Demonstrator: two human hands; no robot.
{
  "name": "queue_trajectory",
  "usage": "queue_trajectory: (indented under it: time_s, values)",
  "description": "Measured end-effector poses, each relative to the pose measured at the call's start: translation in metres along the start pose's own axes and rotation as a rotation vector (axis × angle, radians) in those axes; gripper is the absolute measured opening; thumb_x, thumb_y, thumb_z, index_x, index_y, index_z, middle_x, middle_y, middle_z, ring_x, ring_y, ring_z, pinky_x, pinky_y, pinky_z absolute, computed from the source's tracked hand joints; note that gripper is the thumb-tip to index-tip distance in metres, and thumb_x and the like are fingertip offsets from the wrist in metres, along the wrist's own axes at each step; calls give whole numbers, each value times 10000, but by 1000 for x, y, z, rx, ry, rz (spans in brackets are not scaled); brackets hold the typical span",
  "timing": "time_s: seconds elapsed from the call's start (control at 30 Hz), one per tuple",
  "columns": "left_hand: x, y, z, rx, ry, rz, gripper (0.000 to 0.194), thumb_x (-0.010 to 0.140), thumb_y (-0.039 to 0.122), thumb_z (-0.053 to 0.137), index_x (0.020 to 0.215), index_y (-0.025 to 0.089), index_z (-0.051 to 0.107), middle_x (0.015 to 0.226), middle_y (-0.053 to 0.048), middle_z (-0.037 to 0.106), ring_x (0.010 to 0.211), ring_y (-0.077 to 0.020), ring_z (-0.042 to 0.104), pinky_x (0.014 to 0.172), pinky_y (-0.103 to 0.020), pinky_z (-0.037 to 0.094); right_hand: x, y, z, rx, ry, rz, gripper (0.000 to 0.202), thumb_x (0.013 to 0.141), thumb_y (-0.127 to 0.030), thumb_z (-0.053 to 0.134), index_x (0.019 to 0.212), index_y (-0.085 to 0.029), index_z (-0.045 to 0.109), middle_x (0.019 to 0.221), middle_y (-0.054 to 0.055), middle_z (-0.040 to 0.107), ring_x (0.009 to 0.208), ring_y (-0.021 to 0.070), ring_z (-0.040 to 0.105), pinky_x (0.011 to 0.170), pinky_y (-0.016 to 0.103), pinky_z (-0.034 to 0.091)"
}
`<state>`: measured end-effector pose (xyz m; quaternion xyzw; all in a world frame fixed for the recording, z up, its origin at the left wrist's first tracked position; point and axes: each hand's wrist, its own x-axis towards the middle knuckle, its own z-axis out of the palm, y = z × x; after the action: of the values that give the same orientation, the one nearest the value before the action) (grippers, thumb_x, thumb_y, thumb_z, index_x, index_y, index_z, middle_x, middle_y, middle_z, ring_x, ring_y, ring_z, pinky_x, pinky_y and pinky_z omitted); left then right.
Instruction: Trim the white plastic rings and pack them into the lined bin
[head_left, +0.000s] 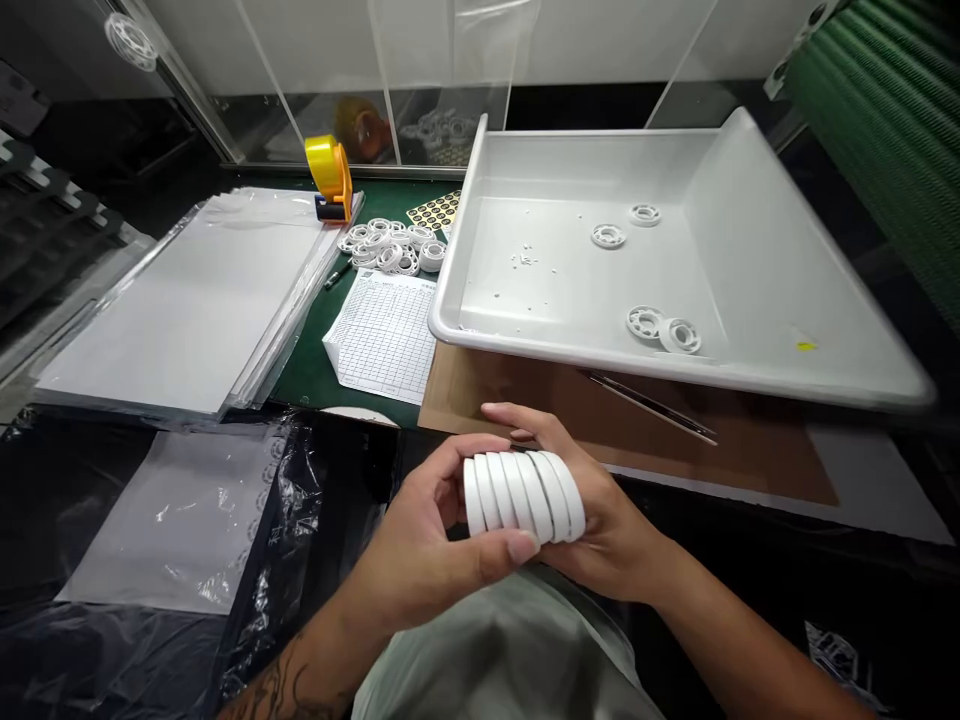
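Note:
Between my two hands is a row of several white plastic rings (517, 495), standing on edge face to face like a short roll, with a narrow gap near the right end. My left hand (442, 530) grips the row from the left, thumb along its near side and fingers behind it. Cupped round the right end is my right hand (600, 510), with its index finger stretched out above. Rings of a similar look, with holes round the rim, form a pile (394, 245) on the green mat. In the large white tray (585, 180) lie two separate rings and two overlapping ones (680, 336).
Left of the pile are a stack of white sheets (180, 300) and an orange tape dispenser (341, 195). A printed form (386, 330) lies beside a pen (337, 275). Tweezers (652, 405) rest on brown board (517, 400) under the tray's near edge. Clear panels (450, 60) stand behind.

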<state>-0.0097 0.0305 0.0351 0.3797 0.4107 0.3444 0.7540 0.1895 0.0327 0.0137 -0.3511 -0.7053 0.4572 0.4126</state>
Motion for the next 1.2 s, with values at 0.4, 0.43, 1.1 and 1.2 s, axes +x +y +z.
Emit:
queue_trajectory:
  time_s: [0.4, 0.43, 1.1, 1.2]
  values:
    - [-1, 4, 2, -167, -46, 27, 426, 799, 328, 933, 1177, 270, 744, 1128, -6, 729, 947, -114, 659, 816, -173, 558, 1, -3, -8, -33, -32, -18, 614, 996, -407, 782, 1547, -324, 524, 1575, 138, 473, 1312, 339, 601, 1142, 496, 524]
    - [-1, 3, 1, -175, -42, 39, 400, 811, 346, 923, 1164, 269, 751, 1119, -5, 728, 942, -110, 655, 814, -169, 556, 1, -3, -8, -33, -35, -10, 639, 989, -381, 790, 1559, -322, 507, 1569, 142, 482, 1309, 342, 606, 1133, 494, 531]
    - [-2, 5, 9, -161, -34, -42, 590, 665, 143, 985, 1168, 223, 686, 913, 32, 704, 769, -64, 625, 676, -113, 511, -2, -4, -4, 21, -21, 21, 656, 981, -461, 790, 1555, -315, 508, 1511, 142, 545, 1252, 337, 649, 1059, 471, 581]
    - [-2, 5, 9, -139, -15, -42, 574, 661, 196, 996, 1149, 211, 694, 900, 28, 700, 751, -65, 615, 656, -115, 505, -3, -7, -3, 73, -19, 57, 663, 975, -493, 796, 1555, -326, 519, 1505, 134, 550, 1205, 316, 674, 1029, 433, 592]
